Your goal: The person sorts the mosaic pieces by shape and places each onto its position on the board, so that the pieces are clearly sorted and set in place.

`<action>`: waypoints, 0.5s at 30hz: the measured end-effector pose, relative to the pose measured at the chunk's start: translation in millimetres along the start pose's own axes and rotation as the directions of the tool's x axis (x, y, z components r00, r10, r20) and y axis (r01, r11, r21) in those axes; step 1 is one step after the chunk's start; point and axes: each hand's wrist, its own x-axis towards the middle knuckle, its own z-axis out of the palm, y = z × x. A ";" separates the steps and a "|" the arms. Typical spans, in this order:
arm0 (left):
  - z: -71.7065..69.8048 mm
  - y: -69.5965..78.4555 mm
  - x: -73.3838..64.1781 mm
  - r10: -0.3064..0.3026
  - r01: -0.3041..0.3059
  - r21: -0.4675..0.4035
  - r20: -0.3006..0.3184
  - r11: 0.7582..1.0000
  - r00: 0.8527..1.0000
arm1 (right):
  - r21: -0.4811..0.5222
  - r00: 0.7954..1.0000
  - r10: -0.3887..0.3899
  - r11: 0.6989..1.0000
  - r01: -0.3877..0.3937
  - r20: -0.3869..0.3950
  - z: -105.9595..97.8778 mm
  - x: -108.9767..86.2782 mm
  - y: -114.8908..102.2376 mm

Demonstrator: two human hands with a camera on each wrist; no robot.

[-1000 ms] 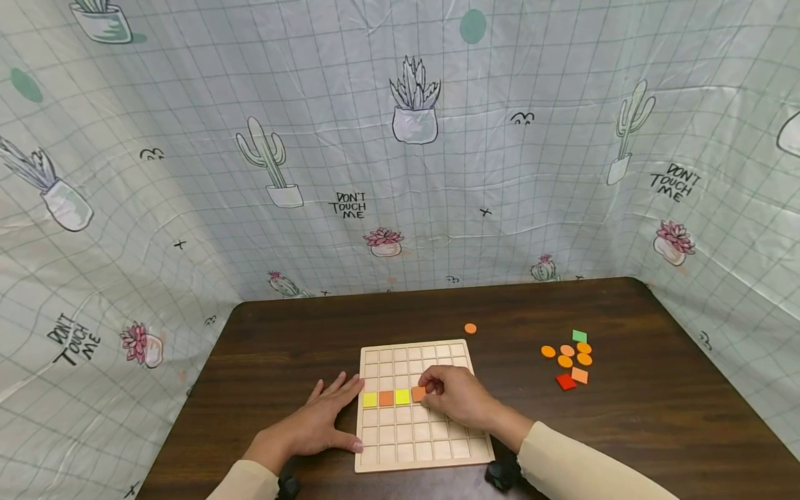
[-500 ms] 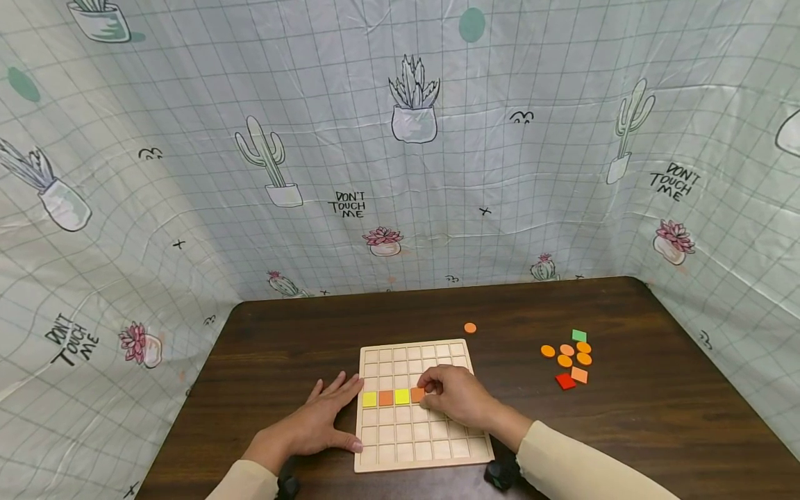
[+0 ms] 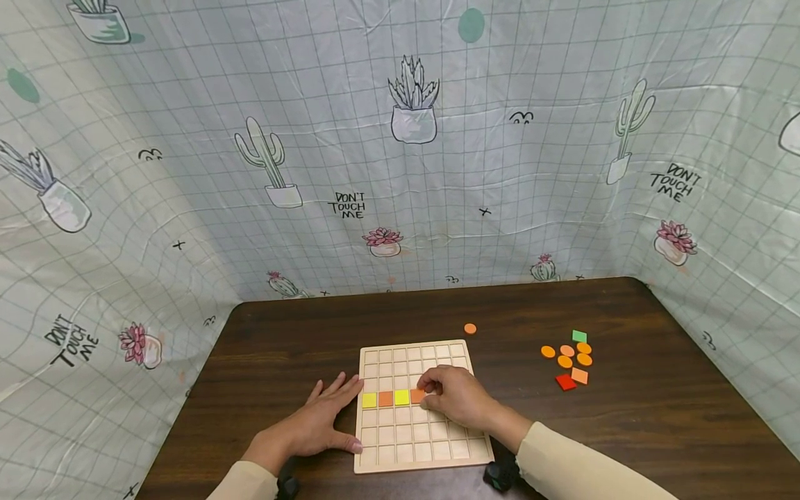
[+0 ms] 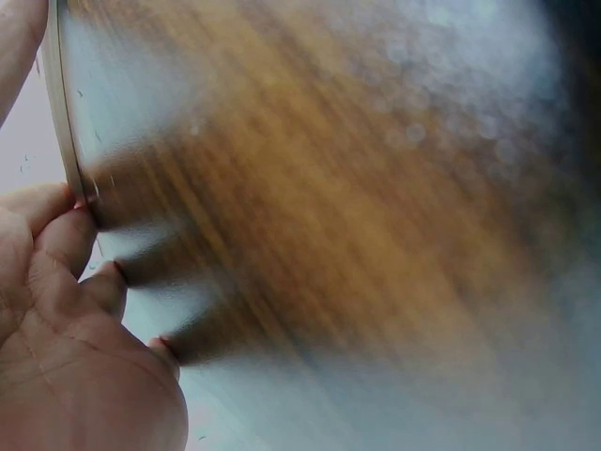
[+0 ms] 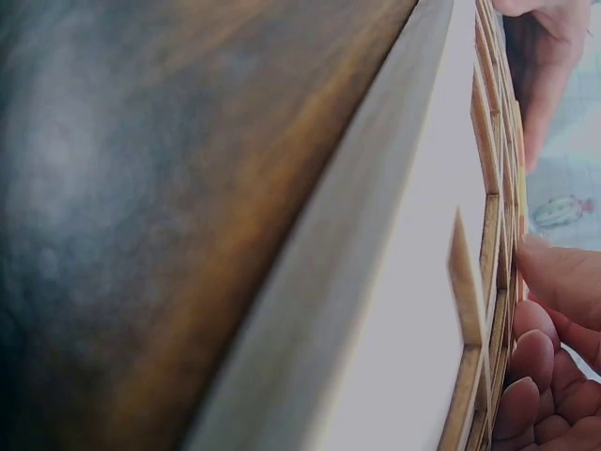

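Note:
In the head view a pale wooden grid board [image 3: 406,455] lies on the table. One of its rows bears a yellow square tile [image 3: 369,400], an orange square tile [image 3: 385,398], another yellow square tile [image 3: 401,397] and, fourth, another orange square tile [image 3: 417,395]. My right hand [image 3: 459,399] has its thumb and forefinger at this fourth tile and pinches it, covering its right side. With fingers spread, my left hand [image 3: 315,425] lies on the table and touches the board's left edge. The left wrist view shows its fingertips against the board's edge [image 4: 64,122].
Right of the board lie several orange discs [image 3: 565,361], a red square tile [image 3: 565,382], a light-orange square tile [image 3: 579,376] and a green square tile [image 3: 579,336]. One orange disc [image 3: 470,328] lies alone behind the board. A printed curtain [image 3: 350,243] surrounds the dark table [image 3: 281,347].
The fourth orange tile has shifted very slightly left against its neighbour's cell, with the right hand's fingers still on it. The left hand has stayed in place.

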 end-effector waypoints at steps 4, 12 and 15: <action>0.1 0.0 0.1 0.001 -0.001 -0.004 -0.001 1.000 1.000 | 0.008 1.000 -0.005 1.000 0.005 -0.003 -0.4 0.3 0.7; 0.6 0.5 -0.7 0.005 -0.005 -0.006 0.000 1.000 1.000 | 0.071 1.000 -0.023 0.997 0.024 -0.014 -2.8 -1.5 5.0; 0.8 0.8 -1.2 0.006 -0.006 -0.011 0.000 1.000 1.000 | 0.086 1.000 -0.012 0.996 0.013 -0.009 -3.6 -2.2 5.6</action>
